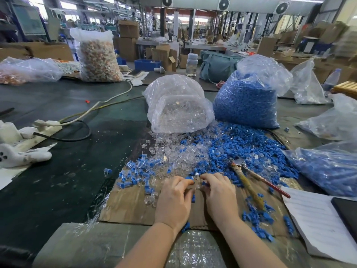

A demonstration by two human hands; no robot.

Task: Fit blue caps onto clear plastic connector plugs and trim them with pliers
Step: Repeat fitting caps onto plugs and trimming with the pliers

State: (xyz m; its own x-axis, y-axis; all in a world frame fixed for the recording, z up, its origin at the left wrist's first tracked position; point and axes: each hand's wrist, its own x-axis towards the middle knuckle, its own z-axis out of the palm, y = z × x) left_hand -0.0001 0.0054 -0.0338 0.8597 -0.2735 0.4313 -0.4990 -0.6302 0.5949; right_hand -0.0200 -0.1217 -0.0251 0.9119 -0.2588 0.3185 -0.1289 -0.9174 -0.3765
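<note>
Both hands meet over a cardboard sheet (131,206) at the near edge of the table. My left hand (174,198) curls its fingers round a blue cap (189,178), and my right hand (218,192) pinches a clear plug (196,176) between the two hands. Loose clear plugs (173,149) and blue caps (247,149) lie heaped just beyond my fingers. Capped plugs (135,171) lie to the left of my left hand. The pliers (249,176) lie on the heap to the right of my right hand, untouched.
A bag of clear plugs (177,105) and a bag of blue caps (249,97) stand behind the heap. Another blue-filled bag (328,171) lies right, above white paper (316,225). A power strip with cables (44,128) and a white glove (21,154) lie left.
</note>
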